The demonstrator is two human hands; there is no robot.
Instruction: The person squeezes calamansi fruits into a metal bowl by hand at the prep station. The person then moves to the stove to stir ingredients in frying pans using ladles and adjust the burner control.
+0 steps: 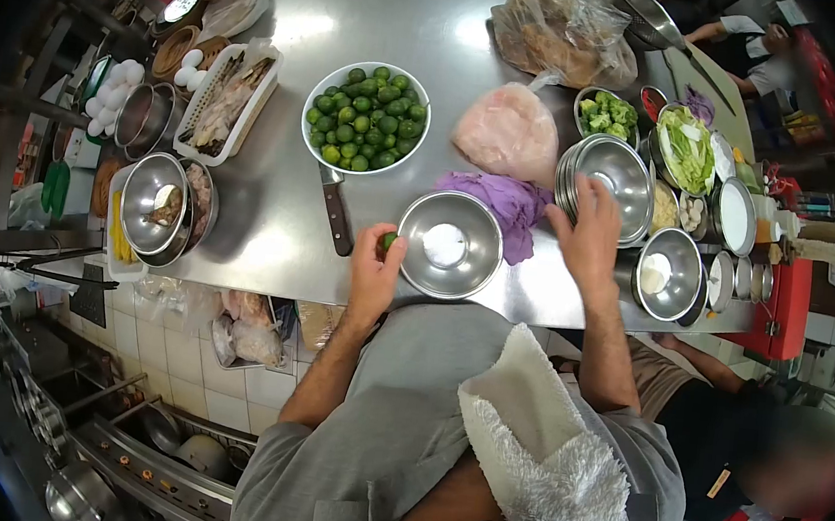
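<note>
My left hand (374,268) pinches a green lime (388,243) at the left rim of a steel bowl (474,251) near the table edge. My right hand (589,235) reaches over the near side of a stack of steel bowls (627,175), fingers apart; whether it touches them I cannot tell. Behind my left hand stands a white bowl (308,114) heaped with limes (366,115). A knife (336,218) with a dark handle lies by it, its blade partly hidden. Crumpled purple plastic (508,209) lies between the steel bowl and the stack.
Pale bagged meat (507,126) and a brown-filled plastic bag (565,34) lie farther back. Bowls of broccoli (608,113) and lettuce (686,151) stand right. A steel bowl (669,275) sits front right, a white basket (184,133) left. A co-worker (713,430) is close at right.
</note>
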